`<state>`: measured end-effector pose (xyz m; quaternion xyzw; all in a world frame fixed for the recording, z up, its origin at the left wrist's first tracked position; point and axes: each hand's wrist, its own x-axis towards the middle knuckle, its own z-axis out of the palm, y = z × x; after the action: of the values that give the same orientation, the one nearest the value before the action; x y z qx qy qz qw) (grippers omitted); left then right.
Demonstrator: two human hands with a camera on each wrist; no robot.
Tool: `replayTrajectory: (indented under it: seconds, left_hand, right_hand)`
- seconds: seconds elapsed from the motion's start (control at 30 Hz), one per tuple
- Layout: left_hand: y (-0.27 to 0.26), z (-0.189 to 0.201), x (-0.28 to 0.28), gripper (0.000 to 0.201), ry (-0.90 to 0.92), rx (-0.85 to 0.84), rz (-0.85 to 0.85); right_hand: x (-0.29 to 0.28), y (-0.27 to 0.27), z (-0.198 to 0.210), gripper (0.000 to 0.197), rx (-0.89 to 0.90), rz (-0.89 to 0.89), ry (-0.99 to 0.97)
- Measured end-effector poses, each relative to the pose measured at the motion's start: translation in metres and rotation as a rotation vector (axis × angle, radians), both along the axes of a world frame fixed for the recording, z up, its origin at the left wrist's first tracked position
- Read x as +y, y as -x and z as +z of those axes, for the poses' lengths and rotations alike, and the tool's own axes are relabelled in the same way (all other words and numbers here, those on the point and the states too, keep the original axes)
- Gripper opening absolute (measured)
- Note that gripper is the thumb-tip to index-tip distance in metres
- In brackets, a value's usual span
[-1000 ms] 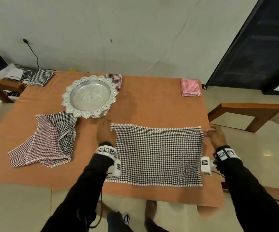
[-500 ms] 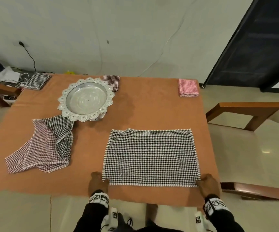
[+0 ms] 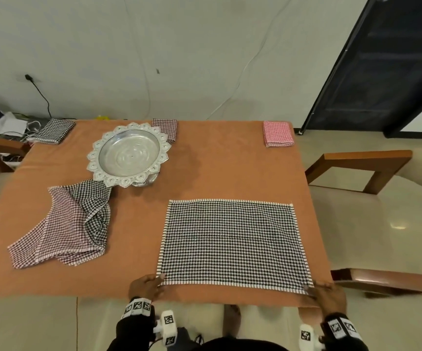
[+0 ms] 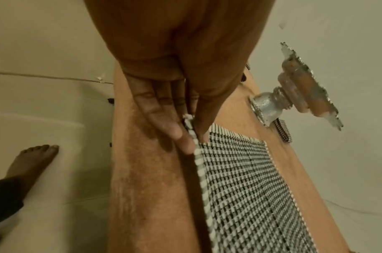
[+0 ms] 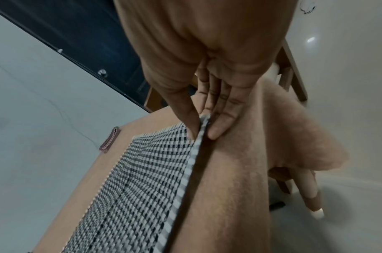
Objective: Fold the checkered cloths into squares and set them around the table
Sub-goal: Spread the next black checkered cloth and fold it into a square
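Observation:
A black-and-white checkered cloth (image 3: pixel 232 243) lies flat as a wide rectangle on the near right of the orange table (image 3: pixel 217 171). My left hand (image 3: pixel 145 286) pinches its near left corner between thumb and fingers (image 4: pixel 181 135), and the cloth (image 4: pixel 250 188) edge is lifted slightly. My right hand (image 3: pixel 325 295) pinches the near right corner with thumb and fingers (image 5: pixel 220 123), and the cloth (image 5: pixel 142 179) edge is raised a little off the table. Folded cloths lie at the far edge: a black one (image 3: pixel 53 130), a dark red one (image 3: pixel 165 127), a pink-red one (image 3: pixel 278 134).
A silver footed tray (image 3: pixel 129 154) stands at the far left centre. Two crumpled checkered cloths (image 3: pixel 68 224) lie heaped at the left, near it. Wooden chairs (image 3: pixel 366 168) stand on the right and far left. My bare foot (image 4: pixel 32 160) is on the floor below the table edge.
Both hands moved from the cloth's far corners to its near corners and now pinch them. The cloth lies flatter and squarer than one second ago.

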<state>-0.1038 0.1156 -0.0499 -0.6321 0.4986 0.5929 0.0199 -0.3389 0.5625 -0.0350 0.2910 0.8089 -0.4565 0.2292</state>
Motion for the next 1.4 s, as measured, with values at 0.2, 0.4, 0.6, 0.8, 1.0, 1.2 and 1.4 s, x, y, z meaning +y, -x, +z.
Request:
replayTrajectory:
  seconds: [0.2,0.4,0.6,0.8,1.0,1.2,1.4]
  left_hand:
    - [-0.004,0.006,0.009,0.019,0.089,0.028,-0.006]
    - [-0.009,-0.004,0.015,0.024,0.159,0.024,-0.025]
    - [-0.012,-0.006,0.016,0.029,0.263,-0.117,-0.067]
    - [0.030,0.011,0.019,0.040,0.719,-0.272,-0.441]
    - [0.128,0.002,0.027,0.065,0.945,-0.219,-0.967]
    - [0.211,-0.024,0.016,0.071,0.950,-0.285,-1.323]
    - [0.220,-0.048,0.007,0.074,0.979,-0.346,-1.427]
  right_hand:
    - [0.001,0.000,-0.011,0.026,0.033,0.012,-0.025]
    - [-0.004,-0.011,0.002,0.024,0.090,0.007,-0.093]
    - [-0.009,-0.008,0.007,0.023,0.086,0.045,-0.218]
    - [-0.039,0.007,0.008,0.030,0.124,0.319,-0.551]
    - [-0.156,0.027,-0.006,0.058,0.534,0.910,-0.553]
    - [-0.285,0.056,-0.020,0.073,0.523,1.286,-0.403]
    - [-0.330,0.062,-0.045,0.074,0.457,1.388,-0.409]
